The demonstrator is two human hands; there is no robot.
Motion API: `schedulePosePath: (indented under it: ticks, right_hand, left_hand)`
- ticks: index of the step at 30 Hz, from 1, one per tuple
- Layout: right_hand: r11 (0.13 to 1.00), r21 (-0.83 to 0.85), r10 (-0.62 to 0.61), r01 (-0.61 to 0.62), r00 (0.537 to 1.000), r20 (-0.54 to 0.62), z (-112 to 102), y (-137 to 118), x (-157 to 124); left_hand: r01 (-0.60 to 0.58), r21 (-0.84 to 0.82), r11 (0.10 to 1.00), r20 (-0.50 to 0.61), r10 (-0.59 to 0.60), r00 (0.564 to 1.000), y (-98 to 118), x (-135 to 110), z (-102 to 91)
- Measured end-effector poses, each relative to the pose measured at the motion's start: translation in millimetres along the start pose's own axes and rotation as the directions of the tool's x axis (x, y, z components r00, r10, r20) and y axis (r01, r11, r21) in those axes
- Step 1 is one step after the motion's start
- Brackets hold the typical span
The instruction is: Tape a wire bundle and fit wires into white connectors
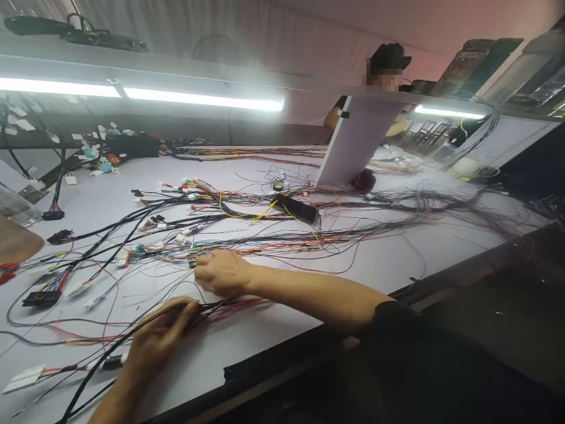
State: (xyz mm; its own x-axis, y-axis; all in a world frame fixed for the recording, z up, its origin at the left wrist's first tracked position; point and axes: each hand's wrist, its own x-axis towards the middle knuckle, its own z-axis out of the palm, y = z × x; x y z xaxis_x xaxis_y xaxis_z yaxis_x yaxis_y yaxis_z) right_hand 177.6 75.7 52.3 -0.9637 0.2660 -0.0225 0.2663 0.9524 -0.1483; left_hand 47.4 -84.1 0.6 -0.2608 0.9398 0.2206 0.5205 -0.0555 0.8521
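Note:
My left hand (pixel 161 335) is closed round a black cable (pixel 99 362), which passes between thumb and fingers and runs back toward the near left. Beyond it, my right hand (pixel 223 274) has its fingers curled down at the edge of a bundle of thin coloured wires (pixel 265 242). Whatever those fingertips pinch is hidden. Between my hands, thin dark wires lie loose on the white table (pixel 273 318). A white connector (pixel 24 378) with a red and black lead lies left of my left hand. Farther up stands a black multi-wire connector (pixel 42 299).
A dark oblong object (pixel 295 208) lies across the wires mid-table. A white upright panel (pixel 359 141) rises behind it, with a person in a dark cap (pixel 388 59) beyond. Lit tubes (pixel 203 99) hang overhead. Part of another person's arm (pixel 17 241) shows at the left edge.

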Motion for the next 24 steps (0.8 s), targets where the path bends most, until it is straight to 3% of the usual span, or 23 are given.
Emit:
schedulePosePath:
  ticks: [2,3,5,7,10,13,15,17,19,21,24]
  right_hand:
    - [0.999,0.022,-0.028,0.031,0.993,-0.11,-4,7,3]
    - [0.999,0.04,0.038,-0.032,0.986,-0.164,-7,15,5]
    - [0.962,0.083,0.274,-0.261,0.934,-0.229,-16,42,6]
    - [0.883,0.097,0.467,-0.459,0.84,-0.276,-24,79,5]
    - [0.827,0.113,0.558,-0.551,0.779,-0.285,-28,130,3]
    - [0.826,0.133,0.562,-0.547,0.785,-0.262,-21,151,3]
    - [0.837,0.153,0.546,-0.525,0.789,-0.281,-15,143,1]
    - [0.863,0.172,0.505,-0.475,0.804,-0.313,-10,119,-1]
    - [0.92,0.214,0.383,-0.329,0.874,-0.301,-2,85,-4]
    - [0.937,0.348,0.122,-0.035,0.965,-0.231,9,48,-6]
    - [0.838,0.536,-0.02,0.102,0.988,-0.156,31,7,-7]
  left_hand:
    - [0.088,-0.077,0.993,-0.072,-0.094,0.993,-2,2,-0.6]
    - [0.12,-0.115,0.986,-0.085,-0.13,0.988,-3,3,-0.6]
    - [0.145,-0.173,0.974,-0.114,-0.166,0.98,-3,5,-0.1]
    - [0.137,-0.175,0.975,-0.141,-0.162,0.977,-4,7,0.7]
    - [0.112,-0.11,0.988,-0.158,-0.128,0.979,-5,7,1.3]
    - [0.085,-0.051,0.995,-0.144,-0.091,0.985,-5,6,0.7]
    - [0.074,-0.056,0.996,-0.141,-0.082,0.987,-2,6,0.7]
    - [0.07,-0.065,0.995,-0.145,-0.079,0.986,2,6,1.5]
    - [0.064,-0.041,0.997,-0.153,-0.07,0.986,6,6,2.5]
    - [0.04,-0.007,0.999,-0.164,-0.04,0.986,9,6,3.1]
    - [-0.017,0.05,0.999,-0.143,0.024,0.989,10,6,3.0]
